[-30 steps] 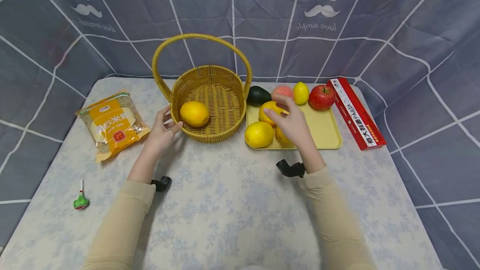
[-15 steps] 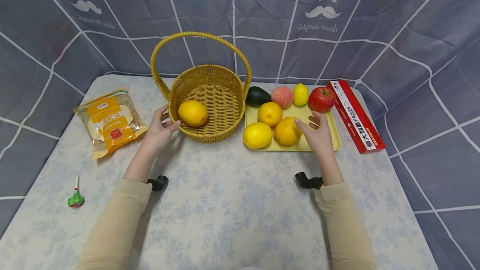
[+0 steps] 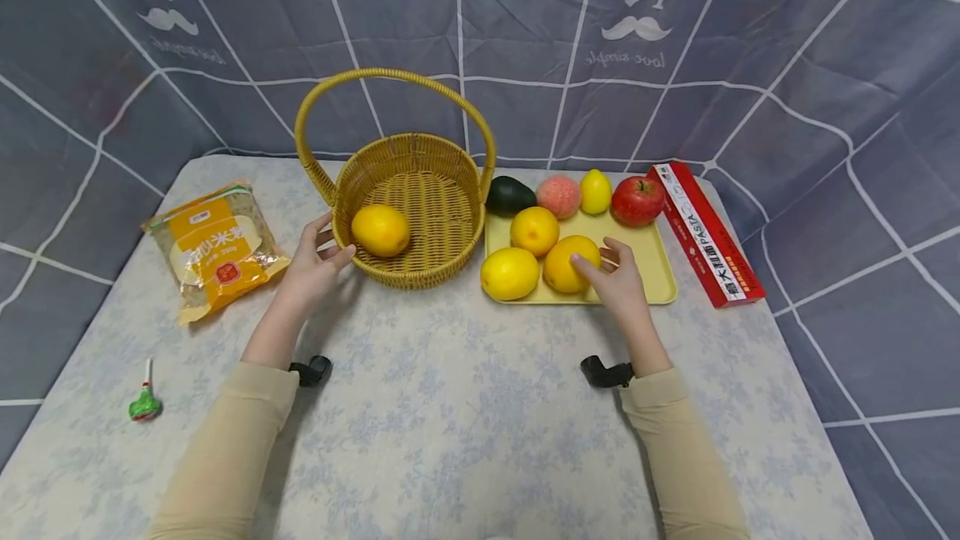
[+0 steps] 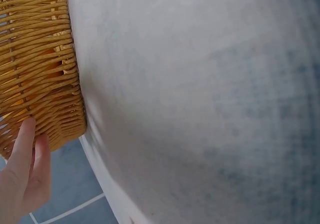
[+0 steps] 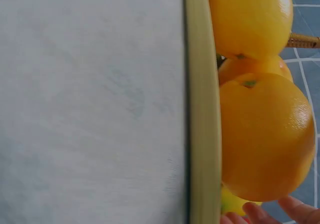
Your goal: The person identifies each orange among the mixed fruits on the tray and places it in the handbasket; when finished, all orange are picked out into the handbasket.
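My left hand (image 3: 313, 258) rests its fingertips against the left side of a round wicker basket (image 3: 442, 273) with a tall handle. In the left wrist view, its nearly straight fingers (image 4: 24, 144) touch the woven wall. One yellow-orange fruit (image 3: 380, 230) lies inside the basket. To the right, my right hand (image 3: 621, 277) is at the right side of an orange (image 3: 567, 263) on a yellow tray (image 3: 656, 277), thumb over its edge and fingers spread beyond. In the right wrist view, the fingertips (image 5: 298, 210) appear right at that orange's lower edge.
Also on or beside the tray are a large lemon (image 3: 510, 274), another orange (image 3: 534, 231), an avocado (image 3: 510, 196), a peach (image 3: 558, 196), a small lemon (image 3: 596, 192) and a red apple (image 3: 638, 200). A pasta box (image 3: 705, 236), yellow food packet (image 3: 219, 248) and lollipop (image 3: 145, 402) lie around.
My right hand has drawn back from over the rear orange to the right, then moved in against the front orange. The left hand stays at the basket.
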`<state>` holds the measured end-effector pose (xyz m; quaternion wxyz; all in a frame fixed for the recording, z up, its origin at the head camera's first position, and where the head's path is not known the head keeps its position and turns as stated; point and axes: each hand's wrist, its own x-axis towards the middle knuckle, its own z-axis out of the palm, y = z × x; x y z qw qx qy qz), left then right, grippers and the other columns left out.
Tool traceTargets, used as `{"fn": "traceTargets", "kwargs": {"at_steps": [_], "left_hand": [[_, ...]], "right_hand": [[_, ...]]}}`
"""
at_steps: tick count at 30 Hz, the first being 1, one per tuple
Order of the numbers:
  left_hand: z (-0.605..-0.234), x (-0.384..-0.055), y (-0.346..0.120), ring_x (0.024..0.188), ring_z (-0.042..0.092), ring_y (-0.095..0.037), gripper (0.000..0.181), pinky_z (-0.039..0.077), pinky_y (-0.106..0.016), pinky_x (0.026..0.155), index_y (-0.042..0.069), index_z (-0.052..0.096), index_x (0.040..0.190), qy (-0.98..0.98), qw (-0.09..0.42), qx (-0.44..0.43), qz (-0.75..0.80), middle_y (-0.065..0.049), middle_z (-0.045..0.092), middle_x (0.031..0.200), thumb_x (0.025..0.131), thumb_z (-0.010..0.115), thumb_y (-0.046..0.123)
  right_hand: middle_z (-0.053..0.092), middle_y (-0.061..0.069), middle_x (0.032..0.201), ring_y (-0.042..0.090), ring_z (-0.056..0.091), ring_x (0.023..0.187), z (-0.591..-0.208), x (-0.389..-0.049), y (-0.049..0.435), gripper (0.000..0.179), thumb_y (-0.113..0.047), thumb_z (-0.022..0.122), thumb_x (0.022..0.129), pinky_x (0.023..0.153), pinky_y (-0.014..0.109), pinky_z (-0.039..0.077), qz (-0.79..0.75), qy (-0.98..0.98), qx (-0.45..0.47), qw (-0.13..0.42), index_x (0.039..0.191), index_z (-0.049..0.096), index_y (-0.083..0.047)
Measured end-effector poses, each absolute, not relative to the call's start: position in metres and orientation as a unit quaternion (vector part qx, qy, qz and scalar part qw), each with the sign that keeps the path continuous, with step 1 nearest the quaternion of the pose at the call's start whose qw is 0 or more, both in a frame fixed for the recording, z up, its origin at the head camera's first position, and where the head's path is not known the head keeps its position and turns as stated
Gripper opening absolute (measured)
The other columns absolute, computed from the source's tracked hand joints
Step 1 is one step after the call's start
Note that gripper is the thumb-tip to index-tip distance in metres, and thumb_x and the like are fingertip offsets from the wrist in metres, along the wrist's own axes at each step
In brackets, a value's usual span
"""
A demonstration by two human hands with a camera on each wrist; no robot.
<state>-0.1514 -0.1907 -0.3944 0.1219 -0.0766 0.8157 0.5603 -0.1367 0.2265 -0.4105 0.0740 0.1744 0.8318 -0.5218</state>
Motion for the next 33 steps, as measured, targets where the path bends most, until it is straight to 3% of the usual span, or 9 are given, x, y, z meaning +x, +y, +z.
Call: {"fn": "traceTargets", "kwargs": {"at_steps": [20,33], "left_hand": [[-0.394,-0.151,-0.191,0.147,0.026,-0.036,0.077,0.031,-0.053,0.117,0.021,-0.004,0.16,0.822,0.126,-0.071,0.551,-0.019,0.013,0.162,0.104,0.048,0.025],[-0.395,-0.151,-0.19,0.146,0.027,-0.037,0.076,0.033,-0.052,0.116,0.021,-0.003,0.16,0.82,0.119,-0.073,0.556,-0.02,0.015,0.161,0.104,0.049,0.022]], "right_hand": [[0.029,0.018,0.157,0.035,0.036,0.138,-0.419,-0.135,0.221,0.094,-0.052,0.067,0.089,0.115,0.048,0.036,-0.496,0.846,0.17,0.099,0.157,0.017,-0.011],[0.036,0.022,0.147,0.033,0.041,0.127,-0.417,-0.139,0.213,0.092,-0.044,0.071,0.088,0.105,0.042,0.042,-0.504,0.837,0.189,0.099,0.154,0.017,-0.01]]}}
